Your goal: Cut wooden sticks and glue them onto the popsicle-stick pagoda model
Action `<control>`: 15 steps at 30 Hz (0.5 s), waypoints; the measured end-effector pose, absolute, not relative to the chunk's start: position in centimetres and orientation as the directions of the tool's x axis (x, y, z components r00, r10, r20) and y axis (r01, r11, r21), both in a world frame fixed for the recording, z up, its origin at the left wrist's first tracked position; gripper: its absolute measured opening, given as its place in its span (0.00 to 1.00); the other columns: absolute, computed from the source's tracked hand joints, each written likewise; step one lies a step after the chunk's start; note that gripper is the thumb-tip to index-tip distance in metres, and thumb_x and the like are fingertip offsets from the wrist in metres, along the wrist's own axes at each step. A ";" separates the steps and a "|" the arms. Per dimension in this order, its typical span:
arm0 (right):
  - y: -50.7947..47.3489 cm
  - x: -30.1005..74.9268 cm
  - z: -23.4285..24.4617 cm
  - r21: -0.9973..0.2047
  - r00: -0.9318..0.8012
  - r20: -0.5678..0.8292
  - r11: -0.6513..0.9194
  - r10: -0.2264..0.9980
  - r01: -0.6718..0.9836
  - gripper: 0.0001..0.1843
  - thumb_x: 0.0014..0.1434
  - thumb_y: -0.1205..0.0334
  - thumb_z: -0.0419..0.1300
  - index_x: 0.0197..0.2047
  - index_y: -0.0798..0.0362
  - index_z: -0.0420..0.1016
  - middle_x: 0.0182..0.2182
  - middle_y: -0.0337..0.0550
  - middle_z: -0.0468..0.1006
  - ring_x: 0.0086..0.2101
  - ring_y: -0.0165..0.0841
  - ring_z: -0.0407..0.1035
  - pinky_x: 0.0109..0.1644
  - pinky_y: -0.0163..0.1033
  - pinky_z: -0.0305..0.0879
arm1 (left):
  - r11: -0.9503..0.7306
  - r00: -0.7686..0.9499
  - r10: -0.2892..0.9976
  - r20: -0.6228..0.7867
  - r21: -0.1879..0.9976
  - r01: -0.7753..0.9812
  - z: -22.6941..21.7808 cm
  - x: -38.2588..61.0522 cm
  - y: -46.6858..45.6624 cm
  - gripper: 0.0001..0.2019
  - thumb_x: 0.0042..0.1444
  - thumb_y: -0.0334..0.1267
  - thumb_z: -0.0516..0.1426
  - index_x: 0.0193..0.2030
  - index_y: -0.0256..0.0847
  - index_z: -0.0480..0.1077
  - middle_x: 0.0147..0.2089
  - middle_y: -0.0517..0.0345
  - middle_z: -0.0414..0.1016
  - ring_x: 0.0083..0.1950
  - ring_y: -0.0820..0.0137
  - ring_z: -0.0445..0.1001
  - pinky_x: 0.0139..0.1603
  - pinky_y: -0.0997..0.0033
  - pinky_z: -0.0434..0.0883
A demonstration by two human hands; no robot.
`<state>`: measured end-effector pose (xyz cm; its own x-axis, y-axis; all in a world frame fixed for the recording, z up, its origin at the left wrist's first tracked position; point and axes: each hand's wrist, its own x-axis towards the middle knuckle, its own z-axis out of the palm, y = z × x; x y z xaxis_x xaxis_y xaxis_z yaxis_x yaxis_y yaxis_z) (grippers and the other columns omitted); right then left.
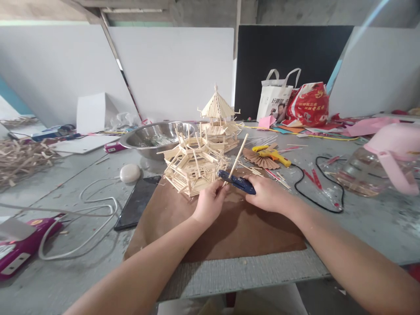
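Observation:
My left hand [211,202] is closed in a pinch on the lower end of a thin wooden stick [239,154], which leans up and to the right. In my right hand [266,192] is a dark blue hand tool [241,181], its tip against or just in front of the stick. The tool's exact kind is hard to make out. Just beyond my left hand stands an open polygonal framework of wooden sticks [193,164]. Behind it rises a stick-built pavilion with a pointed roof [216,105]. A brown sheet [223,236] lies beneath both hands.
A steel bowl [138,138] is at the back left, near a phone [136,205], white charger [130,173] and purple power strip [26,240]. On the right are a yellow glue gun [272,154] with black cord, a pink-lidded jug [364,166] and bags [308,105].

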<state>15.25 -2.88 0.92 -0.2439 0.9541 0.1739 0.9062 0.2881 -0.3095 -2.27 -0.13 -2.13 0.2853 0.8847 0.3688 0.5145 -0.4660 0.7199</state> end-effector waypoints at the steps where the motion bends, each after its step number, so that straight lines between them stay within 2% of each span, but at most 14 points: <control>1: -2.9 15.3 0.9 -0.310 -0.262 0.189 0.311 0.946 0.899 0.19 0.44 0.65 0.53 0.43 0.55 0.64 0.38 0.47 0.72 0.37 0.35 0.66 0.38 0.35 0.57 | -0.481 0.295 0.877 0.380 0.707 0.518 -2.2 -2.3 -0.1 0.12 0.52 0.42 0.47 0.22 0.38 0.61 0.16 0.65 0.60 0.20 0.78 0.59 0.23 0.79 0.57; 6: -2.6 15.6 0.4 -0.333 -0.338 0.224 0.398 0.914 0.855 0.24 0.42 0.70 0.51 0.46 0.57 0.61 0.41 0.49 0.70 0.40 0.36 0.64 0.42 0.37 0.57 | -0.537 0.326 0.842 0.430 0.613 0.580 -2.2 -2.6 0.2 0.10 0.52 0.39 0.48 0.26 0.38 0.65 0.18 0.63 0.63 0.22 0.76 0.61 0.25 0.78 0.59; 12: -2.3 16.0 0.1 -0.379 -0.373 0.215 0.429 0.903 0.820 0.28 0.42 0.70 0.51 0.50 0.57 0.58 0.45 0.51 0.67 0.45 0.37 0.61 0.48 0.39 0.55 | -0.636 0.391 0.758 0.522 0.461 0.619 -2.2 -2.9 0.4 0.09 0.54 0.37 0.47 0.33 0.38 0.67 0.23 0.59 0.67 0.26 0.75 0.65 0.29 0.77 0.61; 15: -2.1 16.1 0.0 -0.384 -0.398 0.219 0.453 0.891 0.805 0.30 0.42 0.70 0.51 0.52 0.57 0.56 0.47 0.51 0.65 0.47 0.37 0.59 0.49 0.40 0.54 | -0.665 0.417 0.725 0.548 0.401 0.629 -2.2 -2.9 0.4 0.10 0.54 0.38 0.47 0.32 0.38 0.67 0.24 0.58 0.68 0.26 0.75 0.66 0.29 0.77 0.61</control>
